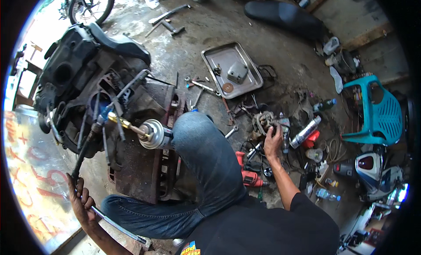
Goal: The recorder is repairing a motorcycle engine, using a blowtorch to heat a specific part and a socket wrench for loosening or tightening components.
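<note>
My left hand (82, 202) is closed round the lower end of a long dark rod (83, 149). A slim steel bar (118, 225) sticks out below that hand. The rod's upper end meets several thin metal legs, spread over a greasy engine casing (109, 86). A gas torch (153, 134) lies sideways by my raised knee, its brass nozzle pointing at that junction, where a blue glow shows. My right hand (272, 143) reaches to the floor on the right, fingers extended against a dirty metal engine part (264, 120); its grip is not closed.
A metal tray (232, 95) holds a cover and small parts. Wrenches (201, 86) lie beside it. Near my right arm are a red power drill (251, 171), a spray can (306, 132) and bottles (326, 194). A teal chair (380, 110) stands at right, a black seat (285, 20) behind.
</note>
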Available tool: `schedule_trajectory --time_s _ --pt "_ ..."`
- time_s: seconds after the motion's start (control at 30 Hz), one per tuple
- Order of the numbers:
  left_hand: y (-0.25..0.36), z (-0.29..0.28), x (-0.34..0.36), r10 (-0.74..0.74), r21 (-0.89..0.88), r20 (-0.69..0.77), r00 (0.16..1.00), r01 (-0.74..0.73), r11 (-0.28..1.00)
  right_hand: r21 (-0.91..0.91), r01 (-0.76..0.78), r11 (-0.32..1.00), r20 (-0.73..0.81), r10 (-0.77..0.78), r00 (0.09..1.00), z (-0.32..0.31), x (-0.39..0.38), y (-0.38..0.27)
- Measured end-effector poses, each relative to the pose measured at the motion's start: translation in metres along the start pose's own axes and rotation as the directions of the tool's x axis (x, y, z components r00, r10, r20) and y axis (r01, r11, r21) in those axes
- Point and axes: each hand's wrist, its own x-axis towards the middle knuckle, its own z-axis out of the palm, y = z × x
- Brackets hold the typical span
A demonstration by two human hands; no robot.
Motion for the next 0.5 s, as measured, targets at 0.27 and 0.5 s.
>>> schedule_trajectory --time_s 0.27,0.5 --pt "0.0 0.0 0.001 0.086 0.087 -0.098 0.991 -0.078 0.993 -0.164 -0.104 0.981 0.108 0.122 0.987 -0.032 -0.083 0.074" --pt "-0.001 0.014 0.002 0.062 0.063 -0.118 0.991 -0.055 0.996 -0.29 0.097 0.952 0.305 -0.004 0.952 -0.034 -0.097 0.103"
